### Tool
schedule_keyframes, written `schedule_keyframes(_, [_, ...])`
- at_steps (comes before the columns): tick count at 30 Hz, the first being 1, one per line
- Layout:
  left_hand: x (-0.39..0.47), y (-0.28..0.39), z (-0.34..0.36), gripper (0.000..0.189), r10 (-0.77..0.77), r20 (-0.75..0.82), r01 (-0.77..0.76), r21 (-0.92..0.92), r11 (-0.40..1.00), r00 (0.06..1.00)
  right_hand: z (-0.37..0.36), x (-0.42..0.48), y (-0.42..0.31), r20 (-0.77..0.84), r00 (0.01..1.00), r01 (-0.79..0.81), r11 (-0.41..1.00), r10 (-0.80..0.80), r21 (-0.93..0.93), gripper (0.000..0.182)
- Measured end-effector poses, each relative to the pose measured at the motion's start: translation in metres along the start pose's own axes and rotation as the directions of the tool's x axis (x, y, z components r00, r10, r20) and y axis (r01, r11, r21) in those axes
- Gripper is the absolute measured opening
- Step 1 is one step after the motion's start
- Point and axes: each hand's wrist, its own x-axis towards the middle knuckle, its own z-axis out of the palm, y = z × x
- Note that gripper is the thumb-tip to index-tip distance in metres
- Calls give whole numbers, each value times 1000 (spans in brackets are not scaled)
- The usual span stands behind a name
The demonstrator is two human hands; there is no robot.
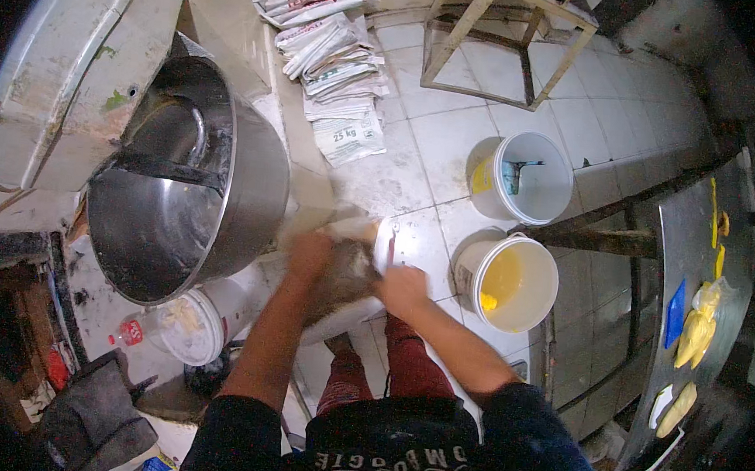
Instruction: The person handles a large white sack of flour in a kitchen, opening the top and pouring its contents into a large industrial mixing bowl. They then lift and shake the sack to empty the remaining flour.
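My left hand [310,254] and my right hand [403,290] are in front of my legs, gripping opposite edges of a blurred sack [349,269]. The sack looks brownish inside with a pale rim; its contents cannot be made out. The fingers of my right hand are curled in a fist at its right edge. Motion smears my left hand, so its separate fingers do not show. To the left stands a large steel mixing bowl [257,168], tilted, with a curved metal mixing arm [199,134] inside.
Folded printed sacks [336,68] lie along the wall. On the tiled floor are a white bucket [553,205] holding a bluish item and another bucket [540,306] with yellow residue. A dark table [649,386] at right bears yellow-filled plastic bags [698,330]. A metal-framed stand [476,95] is behind.
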Motion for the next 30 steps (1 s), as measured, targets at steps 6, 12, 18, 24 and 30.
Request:
schedule_keyframes(6, [21, -15, -17, 21, -76, -165, 89, 73, 993, 983, -22, -63, 34, 68, 996, -65, 997, 63, 31, 40])
schedule_keyframes(12, [22, 6, -30, 20, 134, -298, -135, 15, 991, 945, -51, 4, 5, -271, 961, -68, 997, 60, -21, 34])
schedule_keyframes(18, [7, 7, -41, 22, -39, -116, 17, -179, 984, 993, -57, 13, 35, -308, 950, 90, 987, -46, 131, 26])
schedule_keyframes(24, [-40, 8, -41, 20, -78, -459, -146, -432, 890, 885, -72, 8, -8, -312, 725, 598, 786, -614, -157, 23])
schedule_keyframes(30, [-154, 34, 11, 43, 189, -169, -252, -577, 777, 967, -63, 15, -9, 296, 817, 576, 714, -494, -398, 53])
